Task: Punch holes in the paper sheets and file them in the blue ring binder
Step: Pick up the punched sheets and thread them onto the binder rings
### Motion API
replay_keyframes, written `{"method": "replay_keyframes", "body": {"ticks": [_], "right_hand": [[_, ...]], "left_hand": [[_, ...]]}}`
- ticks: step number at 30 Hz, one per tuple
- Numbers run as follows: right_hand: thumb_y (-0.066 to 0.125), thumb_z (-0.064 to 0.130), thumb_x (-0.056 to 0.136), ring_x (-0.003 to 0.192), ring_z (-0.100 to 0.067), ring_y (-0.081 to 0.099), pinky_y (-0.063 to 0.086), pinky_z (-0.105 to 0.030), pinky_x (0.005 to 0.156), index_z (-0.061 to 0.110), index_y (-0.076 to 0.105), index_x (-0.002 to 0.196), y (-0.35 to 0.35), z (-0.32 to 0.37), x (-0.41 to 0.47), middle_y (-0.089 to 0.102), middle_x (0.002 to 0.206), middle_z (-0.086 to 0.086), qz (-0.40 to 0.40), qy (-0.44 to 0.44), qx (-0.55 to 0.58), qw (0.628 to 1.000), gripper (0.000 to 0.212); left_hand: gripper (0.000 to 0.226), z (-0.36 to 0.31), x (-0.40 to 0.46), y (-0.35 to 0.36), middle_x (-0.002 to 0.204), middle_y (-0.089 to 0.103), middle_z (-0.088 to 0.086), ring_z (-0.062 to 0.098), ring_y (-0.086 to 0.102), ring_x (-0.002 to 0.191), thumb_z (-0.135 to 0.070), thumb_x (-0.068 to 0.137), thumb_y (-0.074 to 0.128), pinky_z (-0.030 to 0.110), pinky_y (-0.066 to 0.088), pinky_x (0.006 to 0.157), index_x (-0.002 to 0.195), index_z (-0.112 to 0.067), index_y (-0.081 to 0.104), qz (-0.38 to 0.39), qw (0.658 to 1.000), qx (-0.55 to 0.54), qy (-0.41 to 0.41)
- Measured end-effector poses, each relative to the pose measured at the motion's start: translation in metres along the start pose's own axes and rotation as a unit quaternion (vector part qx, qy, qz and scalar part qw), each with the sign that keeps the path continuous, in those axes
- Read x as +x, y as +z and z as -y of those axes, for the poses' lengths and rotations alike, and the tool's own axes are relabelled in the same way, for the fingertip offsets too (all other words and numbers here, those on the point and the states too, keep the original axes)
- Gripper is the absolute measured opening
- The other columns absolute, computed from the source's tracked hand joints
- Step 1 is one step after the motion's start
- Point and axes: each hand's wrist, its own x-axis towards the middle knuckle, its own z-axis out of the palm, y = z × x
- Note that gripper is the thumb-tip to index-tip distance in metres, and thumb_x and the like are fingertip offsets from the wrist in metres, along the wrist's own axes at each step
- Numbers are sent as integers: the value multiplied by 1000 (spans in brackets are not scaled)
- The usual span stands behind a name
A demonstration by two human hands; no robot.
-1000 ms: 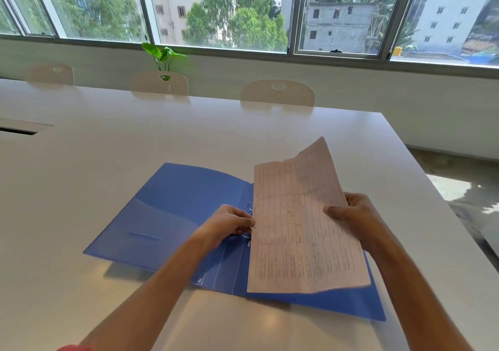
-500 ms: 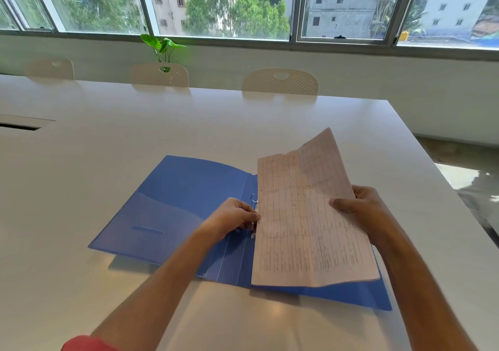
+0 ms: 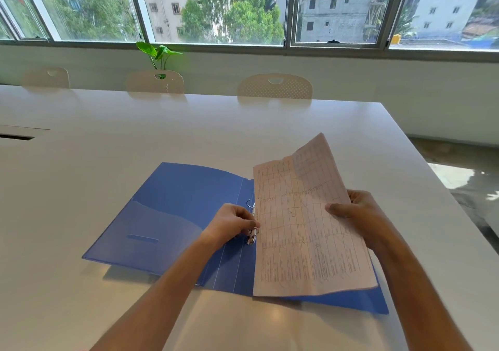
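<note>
Open blue ring binder [image 3: 172, 215] lying flat on the white table [image 3: 189, 129], its metal rings [image 3: 251, 207] on the spine. The left hand [image 3: 232, 223], fingers curled, pinches the left edge of the printed paper sheets [image 3: 305, 229] at the rings, toward 9 o'clock of the sheets. The right hand [image 3: 356, 215], at 3 o'clock, grips their right edge with thumb on top, the sheets' far end lifted and their near end resting on the binder's right cover.

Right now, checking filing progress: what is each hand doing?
Left hand: fingers curled at the binder rings, pinching the paper edge.
Right hand: holding the paper's right edge.
</note>
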Motion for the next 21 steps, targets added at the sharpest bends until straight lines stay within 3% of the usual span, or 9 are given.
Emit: {"method": "replay_keyframes", "body": {"ticks": [6,9,13,21], "right_hand": [[57,-1,89,66,-28,73,57,-27,53,7,66,94,1,0,0,75,73,-5,3,-7,-6,1000,12],[57,-1,89,66,-28,73,57,-28,54,7,66,94,0,-1,0,75,73,-5,2,-9,-7,1000,12],[59,0,88,67,-29,73,57,-29,56,6,66,97,-1,-3,1,75,75,-6,-4,-9,-5,1000,12],[58,-3,87,67,-28,73,55,-30,56,3,68,95,-6,-6,5,75,74,-7,-8,-1,-3,1000,15]], "left_hand": [[24,5,14,-1,102,67,4,16,59,55,-17,83,73,28,52,56,104,-10,65,-124,981,-147,23],[24,-3,24,-2,103,68,4,15,58,56,-18,87,68,25,51,54,111,-11,65,-88,979,-183,0],[17,-13,34,-2,94,72,15,14,54,52,-19,91,63,26,47,51,102,-10,72,-16,981,-192,-36],[18,-14,49,3,95,72,18,13,55,47,-14,90,63,24,47,48,101,-1,69,6,981,-188,-56]]}}
